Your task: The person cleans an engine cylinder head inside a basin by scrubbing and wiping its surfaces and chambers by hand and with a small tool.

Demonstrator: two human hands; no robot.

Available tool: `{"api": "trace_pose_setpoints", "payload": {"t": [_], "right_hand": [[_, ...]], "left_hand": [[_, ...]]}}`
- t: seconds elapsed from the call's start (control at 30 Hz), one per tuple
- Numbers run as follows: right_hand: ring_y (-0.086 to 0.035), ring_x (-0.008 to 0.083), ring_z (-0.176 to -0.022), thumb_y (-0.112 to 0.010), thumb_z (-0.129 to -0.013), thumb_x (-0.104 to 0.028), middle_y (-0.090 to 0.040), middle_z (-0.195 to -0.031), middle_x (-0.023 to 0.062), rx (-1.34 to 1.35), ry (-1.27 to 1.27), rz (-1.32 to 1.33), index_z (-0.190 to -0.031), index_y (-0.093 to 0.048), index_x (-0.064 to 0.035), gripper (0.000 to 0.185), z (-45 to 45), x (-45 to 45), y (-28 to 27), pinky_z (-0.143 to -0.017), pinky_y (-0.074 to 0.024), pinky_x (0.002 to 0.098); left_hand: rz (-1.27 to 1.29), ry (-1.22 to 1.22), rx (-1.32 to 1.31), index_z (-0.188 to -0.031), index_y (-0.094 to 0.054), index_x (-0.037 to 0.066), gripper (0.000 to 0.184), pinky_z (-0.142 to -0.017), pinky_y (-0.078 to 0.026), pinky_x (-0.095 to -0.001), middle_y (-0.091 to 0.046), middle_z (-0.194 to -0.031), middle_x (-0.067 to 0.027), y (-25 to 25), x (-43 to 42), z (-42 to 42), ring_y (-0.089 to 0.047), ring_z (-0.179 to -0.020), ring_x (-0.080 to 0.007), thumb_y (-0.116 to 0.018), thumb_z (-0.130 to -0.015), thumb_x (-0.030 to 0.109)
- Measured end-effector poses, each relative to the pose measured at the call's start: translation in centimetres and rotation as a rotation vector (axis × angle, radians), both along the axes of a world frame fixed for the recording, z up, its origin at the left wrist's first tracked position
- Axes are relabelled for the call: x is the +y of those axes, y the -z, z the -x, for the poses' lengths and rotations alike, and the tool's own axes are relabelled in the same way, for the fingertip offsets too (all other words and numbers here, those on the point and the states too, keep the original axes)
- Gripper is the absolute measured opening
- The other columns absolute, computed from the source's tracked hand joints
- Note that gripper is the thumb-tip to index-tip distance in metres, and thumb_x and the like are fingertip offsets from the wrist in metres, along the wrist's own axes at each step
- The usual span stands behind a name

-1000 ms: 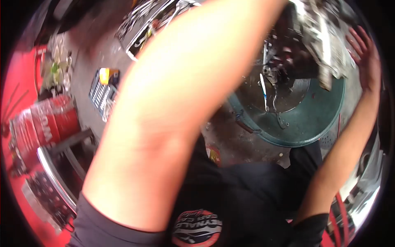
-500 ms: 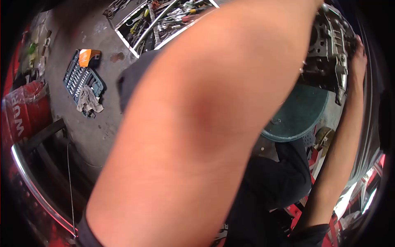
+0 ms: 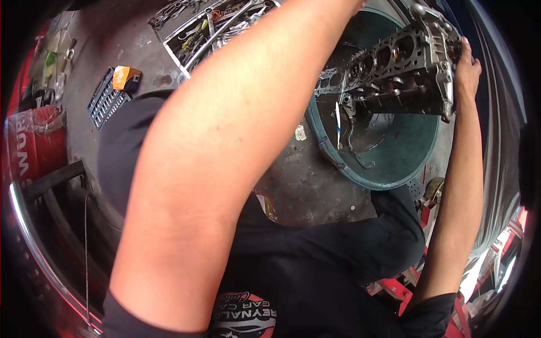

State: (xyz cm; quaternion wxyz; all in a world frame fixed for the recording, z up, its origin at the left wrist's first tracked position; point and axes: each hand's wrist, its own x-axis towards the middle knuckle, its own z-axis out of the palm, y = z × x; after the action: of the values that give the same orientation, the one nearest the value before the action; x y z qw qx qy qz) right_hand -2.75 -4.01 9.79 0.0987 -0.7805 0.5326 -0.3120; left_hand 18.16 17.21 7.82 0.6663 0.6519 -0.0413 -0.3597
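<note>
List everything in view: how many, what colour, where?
Engine block: 1, grey, over the tub
Tub: 1, green, upper right
Stick: 1, mostly white, over the tub
Tool tray: 1, white rim, top
Tools: many, mostly silver, in tray
Socket case: 1, dark blue, left floor
Box: 1, orange and black, overlapping the case
Drum: 1, red, far left
Frame: 1, black, lower left
Shirt: 1, black, bottom
Left arm: 1, bare, across centre; hand cut off
Right grip: 1, bare, at the block's end

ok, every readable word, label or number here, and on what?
"WUR": red drum, sideways
"REYNAL", cut off: black shirt's logo, upside down
"CAR CA", cut off: same logo; script line beside it unclear
Orange box: print too small to read
Engine block: none readable
</note>
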Motion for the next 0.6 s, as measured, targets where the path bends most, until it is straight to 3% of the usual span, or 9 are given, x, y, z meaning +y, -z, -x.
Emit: {"api": "trace_pose_setpoints", "payload": {"t": [0.1,0.13,0.2,0.23,0.27,0.37,0.4,0.53,0.6], "right_hand": [[-0.038,0.0395,-0.131,-0.05,-0.074,-0.077,-0.041,-0.137,0.0313,0.087,0.036,0.198,-0.141,-0.032,0.0051,0.107,0.8,-1.4,0.9,-0.11,-0.0267,0.0409],[-0.039,0.0399,-0.13,-0.051,-0.077,-0.073,-0.043,-0.134,0.0315,0.148,0.045,0.383,-0.141,-0.034,0.0016,0.1,0.7,-2.0,1.1,-0.11,-0.027,0.0408],[-0.041,0.038,-0.128,-0.05,-0.085,-0.064,-0.049,-0.132,0.027,0.334,-0.083,0.729,-0.137,-0.045,-0.004,0.08,0.5,-1.8,-0.2,-0.11,-0.0274,0.0413],[-0.043,0.0326,-0.128,-0.049,-0.09,-0.055,-0.05,-0.133,0.0207,0.319,-0.242,0.652,-0.131,-0.053,-0.0073,0.063,0.0,-1.4,-1.7,-0.108,-0.029,0.0389],[-0.044,0.0256,-0.129,-0.047,-0.093,-0.047,-0.052,-0.135,0.0145,0.049,-0.381,0.123,-0.129,-0.056,-0.0062,0.055,-0.6,-1.7,-2.7,-0.108,-0.0293,0.0356],[-0.044,0.0245,-0.13,-0.027,-0.1,-0.027,-0.053,-0.134,0.011,0.085,-0.54,-0.008,-0.128,-0.055,-0.0026,0.047,-2.2,-2.6,-2.8,-0.106,-0.0347,0.034],[-0.056,0.0217,-0.117,-0.037,-0.099,-0.019,-0.061,-0.124,0.0119,0.468,-0.776,0.499,-0.126,-0.057,-0.0043,0.036,-0.7,-6.4,-1.5,-0.099,-0.0405,0.0301],[-0.053,0.0221,-0.121,-0.034,-0.096,-0.025,-0.06,-0.124,0.0126,0.462,-0.571,0.497,-0.12,-0.058,0.0013,0.044,-0.5,-6.8,-0.6,-0.104,-0.0376,0.0326],[-0.057,0.0223,-0.114,-0.045,-0.088,-0.011,-0.063,-0.118,0.0131,0.306,-0.688,0.421,-0.112,-0.061,0.0027,0.033,0.2,-7.5,-0.7,-0.098,-0.0415,0.0302]], "left_hand": [[0.05,-0.014,-0.116,-0.067,-0.064,0.001,0.039,-0.041,-0.044,-0.0379,-0.06,-0.056,-0.018,3.2,1.6,2.6,-0.056,-0.043,-0.0297,-0.05,-0.092,0.027],[-0.334,0.507,-0.511,-0.092,-0.069,0.002,0.026,-0.082,-0.053,-0.037,-0.069,-0.092,-0.0182,7.3,-1.2,0.6,-0.067,-0.089,-0.0301,-0.06,-0.083,0.024],[-0.289,0.212,-0.271,-0.102,-0.066,0.001,0.024,-0.085,-0.053,-0.0371,-0.069,-0.095,-0.0187,10.7,-2.1,2.5,-0.067,-0.094,-0.0264,-0.057,-0.084,0.015],[-0.315,0.208,-0.319,-0.095,-0.067,0.001,0.022,-0.082,-0.053,-0.038,-0.069,-0.091,-0.0192,11.5,-2.5,3.7,-0.067,-0.092,-0.0283,-0.056,-0.084,0.015],[-0.341,0.212,-0.373,-0.088,-0.069,0.0,0.021,-0.08,-0.054,-0.039,-0.069,-0.086,-0.0198,12.4,-3.3,4.4,-0.068,-0.09,-0.0301,-0.056,-0.083,0.016],[-0.549,0.457,-0.33,-0.098,-0.069,0.002,0.025,-0.085,-0.052,-0.0384,-0.068,-0.098,-0.0208,16.3,-6.7,4.7,-0.066,-0.098,-0.0311,-0.057,-0.082,0.017],[-0.621,0.531,-0.232,-0.1,-0.07,0.003,0.025,-0.088,-0.051,-0.0387,-0.066,-0.106,-0.0201,17.4,-7.9,4.4,-0.065,-0.102,-0.0313,-0.058,-0.082,0.016],[-0.774,0.513,-0.315,-0.103,-0.07,0.006,0.024,-0.09,-0.051,-0.0403,-0.064,-0.115,-0.0183,26.9,-12.9,3.6,-0.062,-0.109,-0.0289,-0.06,-0.083,0.014],[-0.772,0.531,-0.269,-0.106,-0.069,0.006,0.025,-0.09,-0.051,-0.0407,-0.063,-0.118,-0.0176,29.2,-13.0,3.8,-0.061,-0.111,-0.0293,-0.058,-0.084,0.012]]}}
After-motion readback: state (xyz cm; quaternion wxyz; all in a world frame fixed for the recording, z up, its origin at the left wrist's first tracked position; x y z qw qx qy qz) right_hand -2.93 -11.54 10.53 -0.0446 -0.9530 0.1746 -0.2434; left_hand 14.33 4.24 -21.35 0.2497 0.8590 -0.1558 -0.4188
